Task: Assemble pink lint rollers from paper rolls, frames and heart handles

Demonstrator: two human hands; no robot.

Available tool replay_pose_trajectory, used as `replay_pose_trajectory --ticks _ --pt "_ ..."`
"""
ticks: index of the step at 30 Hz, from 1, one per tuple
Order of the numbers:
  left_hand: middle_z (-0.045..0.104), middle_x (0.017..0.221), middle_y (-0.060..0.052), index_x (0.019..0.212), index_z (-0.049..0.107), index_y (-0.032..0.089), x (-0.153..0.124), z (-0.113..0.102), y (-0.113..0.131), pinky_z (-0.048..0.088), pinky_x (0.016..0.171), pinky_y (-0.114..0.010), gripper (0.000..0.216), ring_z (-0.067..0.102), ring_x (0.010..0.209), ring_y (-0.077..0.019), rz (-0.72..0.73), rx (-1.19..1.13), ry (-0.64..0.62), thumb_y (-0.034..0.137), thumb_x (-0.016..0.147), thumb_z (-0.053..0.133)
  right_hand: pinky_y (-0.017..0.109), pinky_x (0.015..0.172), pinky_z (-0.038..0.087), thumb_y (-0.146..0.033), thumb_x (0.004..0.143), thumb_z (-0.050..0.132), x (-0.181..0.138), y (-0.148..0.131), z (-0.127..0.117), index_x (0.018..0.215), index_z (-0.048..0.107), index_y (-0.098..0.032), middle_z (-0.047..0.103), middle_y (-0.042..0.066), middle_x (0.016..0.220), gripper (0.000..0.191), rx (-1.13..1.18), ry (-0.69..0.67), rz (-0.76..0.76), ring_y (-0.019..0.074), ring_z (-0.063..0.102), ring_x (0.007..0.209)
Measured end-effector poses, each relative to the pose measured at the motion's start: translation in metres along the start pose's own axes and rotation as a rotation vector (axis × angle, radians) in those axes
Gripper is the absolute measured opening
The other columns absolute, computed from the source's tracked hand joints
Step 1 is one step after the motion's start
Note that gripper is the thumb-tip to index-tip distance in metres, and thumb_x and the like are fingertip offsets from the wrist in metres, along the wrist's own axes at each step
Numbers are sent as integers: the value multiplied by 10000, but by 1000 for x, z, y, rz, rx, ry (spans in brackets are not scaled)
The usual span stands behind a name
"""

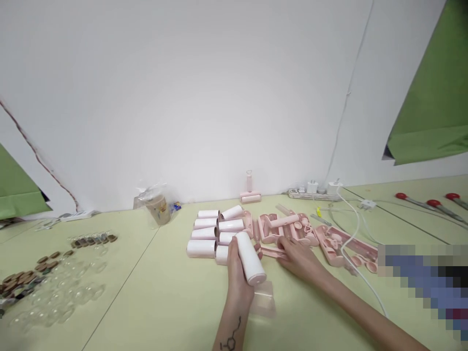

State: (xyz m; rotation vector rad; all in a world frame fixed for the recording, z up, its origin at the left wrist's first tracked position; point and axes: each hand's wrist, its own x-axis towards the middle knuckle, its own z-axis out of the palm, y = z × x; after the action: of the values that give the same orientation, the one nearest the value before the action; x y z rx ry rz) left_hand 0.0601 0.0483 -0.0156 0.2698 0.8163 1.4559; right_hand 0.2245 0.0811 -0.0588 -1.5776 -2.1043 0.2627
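In my left hand (236, 275) is a white lint roller refill (249, 256), tilted with its near end toward me. My right hand (300, 258) closes around the end of a long pink plastic handle piece (271, 252), whose other end reaches toward the left fingers. Whether that piece touches the roll is hard to tell. Several white rolls (202, 248) lie in two columns just beyond my left hand. Past my right hand spreads a pile of pink plastic parts (272, 226). Under the held roll lies a clear plastic piece (263, 300).
Against the wall stands a pink lint roller (250, 195). A power strip (310, 194) with chargers and a white cable (353, 239) is at right, near red-ended tools (435, 204). Clear domes (60, 297), brown discs (22, 278) and a bagged cup (158, 208) occupy the left.
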Motion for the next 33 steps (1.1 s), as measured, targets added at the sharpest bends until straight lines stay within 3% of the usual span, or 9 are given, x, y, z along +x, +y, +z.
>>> replay_pose_trajectory --ticks 3,6,10,15,17,21,26,30,33 --pt "608 757 -31 931 538 172 4 -7 -6 511 575 -257 309 612 633 -147 49 63 68 441 787 491 348 629 425 -227 758 431 1 -3 -5 1015 482 -178 588 81 857 267 177 -5 49 264 562 817" --pt "570 685 4 874 519 190 5 -10 -10 482 534 -213 321 574 561 -114 150 158 112 493 771 491 307 589 474 -370 839 360 -4 -13 -6 1076 441 -221 565 60 990 291 399 -53 86 208 591 766" --pt "589 764 1 967 500 224 1 -7 -16 495 605 -225 367 598 649 -129 211 204 97 506 736 543 268 430 470 -521 881 182 -19 -42 -5 1000 443 -244 569 -1 740 399 615 -170 138 156 568 503" --pt "602 998 -51 1064 476 253 -8 -8 -25 500 685 -256 419 601 885 -191 201 281 9 540 759 487 296 634 498 -542 874 231 -36 -72 -12 961 420 -250 551 9 837 358 873 -146 183 181 578 750" --pt "601 994 -44 1047 483 258 -11 -9 -27 491 713 -243 407 590 908 -186 205 345 34 547 761 478 296 618 495 -543 871 238 -39 -78 -15 950 401 -249 526 7 808 346 917 -126 218 180 568 729" --pt "597 971 -35 1033 471 268 -14 -9 -31 489 712 -242 387 588 899 -186 206 384 40 553 773 448 254 480 465 -548 865 258 -42 -83 -15 956 374 -249 497 -15 725 333 927 -148 271 160 539 607" --pt "589 986 -39 1084 403 284 -17 -7 -33 487 664 -252 430 599 828 -178 225 411 -58 531 747 507 257 475 463 -530 878 235 -43 -85 -9 961 351 -248 502 -4 756 316 883 -93 300 178 552 667" --pt "605 878 -31 1075 368 257 -24 -10 -22 471 632 -253 553 597 745 -177 224 451 -127 423 644 672 309 614 468 -458 898 236 -40 -74 -20 854 392 -237 469 9 788 274 635 -40 73 175 525 711" --pt "594 774 -16 1030 399 220 -35 -15 -8 441 579 -230 549 569 672 -163 151 528 -208 367 603 713 330 670 453 -424 863 373 -37 -64 -44 840 443 -241 490 22 847 198 403 -167 -128 179 511 735"
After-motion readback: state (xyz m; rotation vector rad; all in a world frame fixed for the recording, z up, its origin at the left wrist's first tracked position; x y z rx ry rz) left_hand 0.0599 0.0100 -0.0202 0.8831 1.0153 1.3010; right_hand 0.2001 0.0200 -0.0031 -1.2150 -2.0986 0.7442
